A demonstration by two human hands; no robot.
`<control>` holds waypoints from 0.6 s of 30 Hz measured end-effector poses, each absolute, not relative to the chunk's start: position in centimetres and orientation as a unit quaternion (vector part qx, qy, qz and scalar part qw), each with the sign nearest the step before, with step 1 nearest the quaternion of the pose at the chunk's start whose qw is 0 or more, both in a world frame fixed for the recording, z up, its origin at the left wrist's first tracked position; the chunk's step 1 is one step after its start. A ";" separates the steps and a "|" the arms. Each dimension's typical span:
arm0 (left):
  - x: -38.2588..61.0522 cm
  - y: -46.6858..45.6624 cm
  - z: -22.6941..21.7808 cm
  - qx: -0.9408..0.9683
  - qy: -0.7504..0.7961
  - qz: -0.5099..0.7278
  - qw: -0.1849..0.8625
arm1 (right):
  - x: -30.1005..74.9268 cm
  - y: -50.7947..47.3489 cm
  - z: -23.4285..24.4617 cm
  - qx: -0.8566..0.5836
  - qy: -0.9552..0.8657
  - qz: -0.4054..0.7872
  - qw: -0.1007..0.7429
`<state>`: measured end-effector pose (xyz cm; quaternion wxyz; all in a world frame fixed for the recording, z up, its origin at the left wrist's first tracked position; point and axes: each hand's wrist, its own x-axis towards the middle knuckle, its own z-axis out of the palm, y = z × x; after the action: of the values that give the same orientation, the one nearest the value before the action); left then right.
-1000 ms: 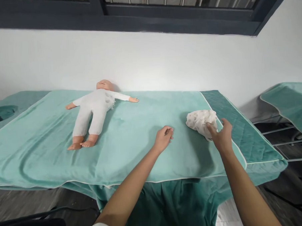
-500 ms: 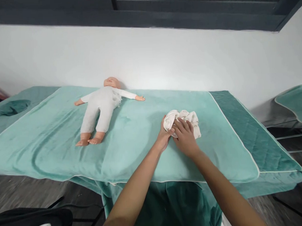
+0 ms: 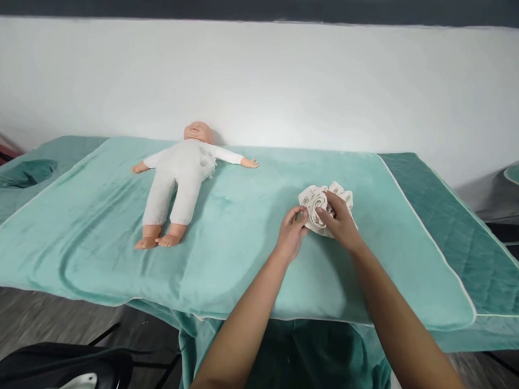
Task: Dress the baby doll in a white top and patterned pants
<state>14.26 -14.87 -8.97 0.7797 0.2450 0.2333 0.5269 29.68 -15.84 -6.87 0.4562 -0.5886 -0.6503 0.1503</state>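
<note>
A white cloth with a small print (image 3: pixel 318 206) is bunched on the green bed cover, its middle coiled into a spiral. My left hand (image 3: pixel 292 230) is at its left side, with thumb and fingertips pinched on the edge. From the right, my right hand (image 3: pixel 341 219) grips the coiled part between thumb and fingers, covering some of the cloth. A baby doll (image 3: pixel 178 169) in a white body suit lies on its back to the left, arms spread and feet toward me. Neither hand touches the doll.
The light green cover (image 3: pixel 236 253) lies over a darker green bed (image 3: pixel 472 237) with a face hole (image 3: pixel 26 173) at its left end. Behind rises a white wall (image 3: pixel 255 86). A black chair (image 3: pixel 107 367) with pale fabric on it stands at the lower left.
My right hand has moved from lying over the cloth to gripping its coil from the right. My left fingers now pinch its edge, and the spiral is more exposed. The view has tilted downward.
</note>
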 end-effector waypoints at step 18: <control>13.9 -14.5 -8.9 0.210 0.203 0.534 0.794 | 29.4 -17.4 -3.8 -0.535 -0.595 0.280 0.531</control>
<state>13.85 -14.48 -8.88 0.7938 0.2103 0.2025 0.5335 29.38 -17.42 -3.83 0.5305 -0.5350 -0.5949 0.2801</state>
